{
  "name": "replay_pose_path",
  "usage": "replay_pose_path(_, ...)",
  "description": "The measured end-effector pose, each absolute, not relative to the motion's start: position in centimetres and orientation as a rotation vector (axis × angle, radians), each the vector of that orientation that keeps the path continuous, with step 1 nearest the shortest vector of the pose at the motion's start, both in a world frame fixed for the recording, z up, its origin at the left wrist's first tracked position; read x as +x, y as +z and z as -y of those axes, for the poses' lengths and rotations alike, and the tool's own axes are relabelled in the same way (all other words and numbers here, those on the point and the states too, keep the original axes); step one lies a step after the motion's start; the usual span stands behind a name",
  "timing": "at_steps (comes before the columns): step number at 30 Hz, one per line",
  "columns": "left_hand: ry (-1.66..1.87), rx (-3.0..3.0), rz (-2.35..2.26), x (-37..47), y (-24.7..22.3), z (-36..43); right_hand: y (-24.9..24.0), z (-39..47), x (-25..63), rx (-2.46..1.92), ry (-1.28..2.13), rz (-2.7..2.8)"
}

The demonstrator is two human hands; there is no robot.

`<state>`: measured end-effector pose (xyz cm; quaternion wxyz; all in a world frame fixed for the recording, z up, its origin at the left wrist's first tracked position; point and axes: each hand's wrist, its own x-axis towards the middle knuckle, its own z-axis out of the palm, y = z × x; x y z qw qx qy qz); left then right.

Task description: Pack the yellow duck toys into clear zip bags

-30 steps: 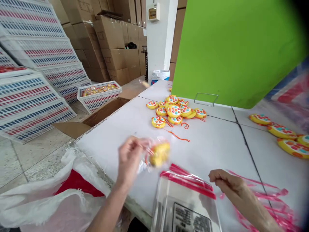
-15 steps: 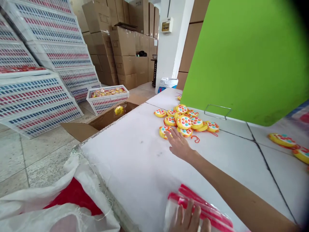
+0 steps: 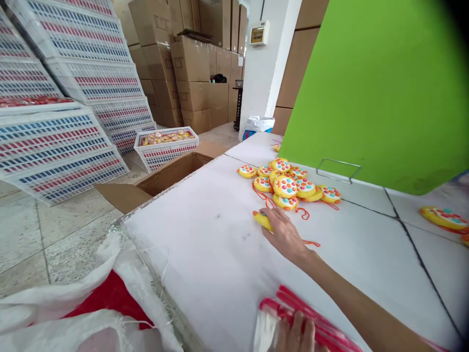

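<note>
My right hand [image 3: 284, 233] is closed around a small yellow toy [image 3: 263, 221] with an orange tip, just in front of the pile on the white table [image 3: 198, 244]. An orange cord [image 3: 311, 243] trails out beside that hand. Behind it lie several rounded yellow toys [image 3: 285, 187], their white tops covered in coloured dots, with orange cords. At the bottom edge, my left hand [image 3: 296, 337] has its fingers curled over clear plastic bags [image 3: 266, 322] with red strips along the top. Its thumb is out of sight.
A green board [image 3: 373, 93] leans over the table's far side, with a wire stand [image 3: 339, 171] at its foot. An open carton [image 3: 172, 176] and a white sack [image 3: 146, 313] adjoin the left edge. Basket stacks [image 3: 98, 73] and cartons [image 3: 194, 61] stand behind.
My right hand has drawn one toy back from the pile, toward me. The left hand stays on the bags. A yellow item seen in the carton earlier no longer shows.
</note>
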<state>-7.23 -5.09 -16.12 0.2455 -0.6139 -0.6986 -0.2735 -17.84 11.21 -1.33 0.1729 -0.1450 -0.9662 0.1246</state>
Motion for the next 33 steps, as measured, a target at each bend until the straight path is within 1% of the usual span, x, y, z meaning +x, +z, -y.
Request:
replay_pose_path(3, -0.805, -1.581, 1.884, -7.1, -16.3, 5.2, -1.8, -11.7, -11.5, -0.641, 0.525, 2.587)
replay_pose_path(6, -0.855, -1.590, 1.874, -7.6, -14.1, 6.7, -2.3, -11.8, -5.7, -0.865, 0.651, 2.450)
replay_pose_path(9, -0.765, -1.950, 2.038, -8.8, -10.5, 8.2, -2.5, -10.5, -1.7, -0.958, 0.772, 2.340)
replay_pose_path(12, -0.680, -2.274, 2.268, -9.6, -7.0, 9.0, -2.4, -8.1, 0.5, -0.951, 0.894, 2.247)
replay_pose_path(16, -0.733, -2.333, 2.581, -9.1, -4.6, 9.1, -1.9, -5.2, 2.0, -0.964, 0.998, 2.117)
replay_pose_path(18, -0.929, -2.224, 2.678, -8.8, -4.2, 9.1, -1.6, -4.1, 2.5, -0.967, 1.046, 2.042)
replay_pose_path(20, -1.295, -2.000, 2.711, -8.7, -3.9, 9.1, -1.4, -3.0, 3.0, -0.963, 1.121, 1.969)
replay_pose_path(23, -1.847, -1.645, 2.619, -9.2, -2.5, 8.7, -1.5, -1.7, 3.7, -0.906, 1.290, 1.892)
replay_pose_path(25, -2.036, -1.631, 2.532, -9.6, -1.2, 8.4, -1.6, -1.1, 4.0, -0.842, 1.384, 1.892)
replay_pose_path(26, -2.081, -1.677, 2.495, -9.7, -0.5, 8.2, -1.7, -0.9, 4.2, -0.804, 1.391, 1.912)
replay_pose_path(28, -2.088, -1.779, 2.414, -9.8, 0.6, 8.0, -1.8, -0.6, 4.4, -0.752, 1.299, 1.962)
replay_pose_path(31, -1.996, -1.861, 2.263, -9.8, 1.3, 8.1, -1.8, -0.2, 4.5, -0.712, 1.054, 2.042)
replay_pose_path(33, -1.904, -1.930, 2.167, -9.8, 1.4, 8.4, -1.6, 0.0, 4.5, -0.700, 0.959, 2.089)
